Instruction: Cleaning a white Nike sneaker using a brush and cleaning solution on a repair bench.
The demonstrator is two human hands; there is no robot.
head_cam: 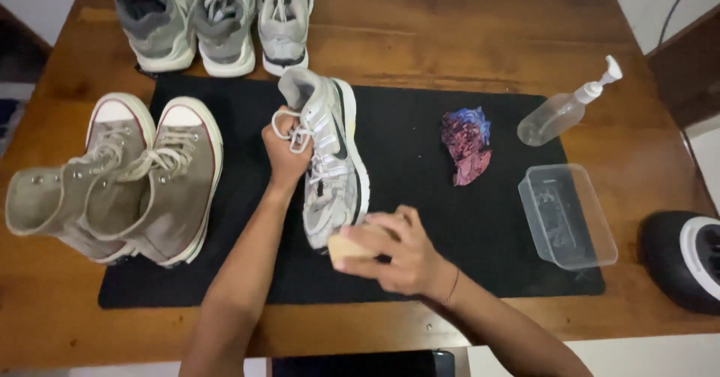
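A grey and white running shoe point(330, 159) lies on its side on a black mat point(420, 219), toe toward me. My left hand point(285, 150) grips it by the laces and tongue. My right hand point(394, 253) is closed on a small tan wooden brush point(346, 248), whose end is pressed against the toe of the shoe.
Two beige high-top sneakers point(124, 182) stand at the left. Three grey running shoes point(214, 17) line the far edge of the wooden table point(465, 39). A crumpled purple cloth point(466, 146), a clear pump bottle point(564, 111), a clear plastic tub point(566, 216) and a black-and-white round object point(686, 257) are at the right.
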